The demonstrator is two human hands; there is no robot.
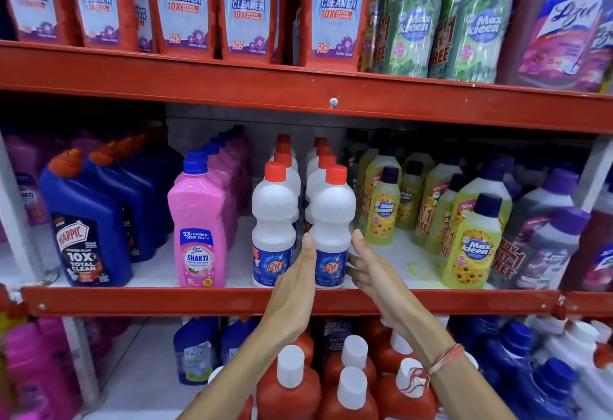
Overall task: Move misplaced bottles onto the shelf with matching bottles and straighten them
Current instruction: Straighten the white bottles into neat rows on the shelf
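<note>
Two rows of white Rin bottles with red caps stand on the middle shelf (199, 300). The front bottle of the right row (331, 220) sits upright at the shelf's front edge, next to the front bottle of the left row (273, 220). My left hand (295, 283) lies flat against its left side, fingers straight and pointing up. My right hand (368, 270) is flat at its right side, with the thumb tip touching the bottle. Neither hand wraps around it.
Left of the Rin rows stand pink Shakti bottles (199, 220) and blue Harpic bottles (86, 223). Yellow Max Kleen bottles (471, 243) crowd the right. Red Harpic bottles (335, 8) fill the shelf above. Red bottles with white caps (292, 383) stand below my forearms.
</note>
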